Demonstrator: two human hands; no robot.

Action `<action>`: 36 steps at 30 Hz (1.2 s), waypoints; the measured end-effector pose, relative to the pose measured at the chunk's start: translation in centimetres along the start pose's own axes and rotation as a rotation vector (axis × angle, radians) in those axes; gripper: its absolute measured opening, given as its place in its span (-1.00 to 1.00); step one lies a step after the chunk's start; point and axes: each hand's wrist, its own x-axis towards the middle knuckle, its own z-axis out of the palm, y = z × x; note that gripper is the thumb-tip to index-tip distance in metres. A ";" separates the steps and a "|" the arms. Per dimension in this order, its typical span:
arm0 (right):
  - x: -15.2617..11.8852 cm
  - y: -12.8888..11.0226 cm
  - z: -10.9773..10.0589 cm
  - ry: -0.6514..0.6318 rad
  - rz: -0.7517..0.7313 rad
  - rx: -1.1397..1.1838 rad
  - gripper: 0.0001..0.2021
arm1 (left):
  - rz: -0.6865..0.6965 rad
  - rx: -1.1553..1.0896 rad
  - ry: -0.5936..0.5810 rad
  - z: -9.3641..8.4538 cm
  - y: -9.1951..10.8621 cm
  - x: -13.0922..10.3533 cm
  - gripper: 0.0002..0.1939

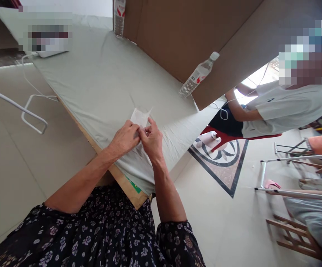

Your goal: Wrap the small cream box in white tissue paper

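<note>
Both hands meet over the near part of a cloth-covered table [99,81]. Between them is a small piece of thin white paper [140,117], its upper edge standing up beyond the fingers. My left hand [126,137] pinches the paper's lower edge with curled fingers. From the other side my right hand [152,139] grips it with the thumb pressed near the left fingertips and the index finger stretched along the paper's right side. The lower part of the paper is hidden by the fingers.
A large cardboard panel [183,33] stands on the table's far side. One clear bottle [198,76] leans by its near end, another bottle [119,18] stands at its far end. A person in a white shirt [294,107] sits beyond it. A white cable [24,76] hangs at left.
</note>
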 end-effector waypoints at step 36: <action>5.0 2.9 -0.9 -0.260 0.367 0.496 -0.70 | 0.090 -0.169 0.221 2.3 -1.3 -1.1 -0.40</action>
